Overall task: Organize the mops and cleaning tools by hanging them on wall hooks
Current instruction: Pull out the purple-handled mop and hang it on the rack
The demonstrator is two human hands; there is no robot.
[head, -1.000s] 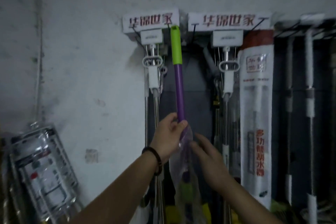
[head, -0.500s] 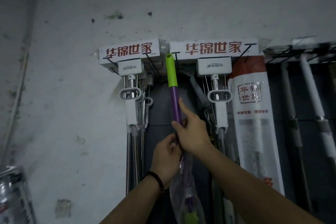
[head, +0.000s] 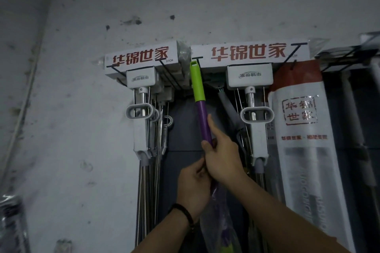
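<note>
A mop handle (head: 202, 117) stands upright in the middle, purple below and green at its top end. Its green tip (head: 194, 65) sits right at a black wire hook (head: 197, 59) between two hanging mop heads. My right hand (head: 221, 156) grips the purple shaft. Just below it my left hand (head: 194, 187), with a dark bracelet on the wrist, holds the same shaft where a clear plastic sleeve (head: 220, 220) covers the lower part.
Two white squeeze mops (head: 141, 92) (head: 249, 88) with red-lettered cardboard labels hang on wire hooks left and right of the handle. A packaged mop in a white and red bag (head: 302, 139) hangs at the right. More poles hang further right. Bare grey wall fills the left.
My right hand has moved up from the plastic sleeve onto the purple shaft above my left hand. The green tip stays at the hook between the labels. The view has tilted upward and come closer.
</note>
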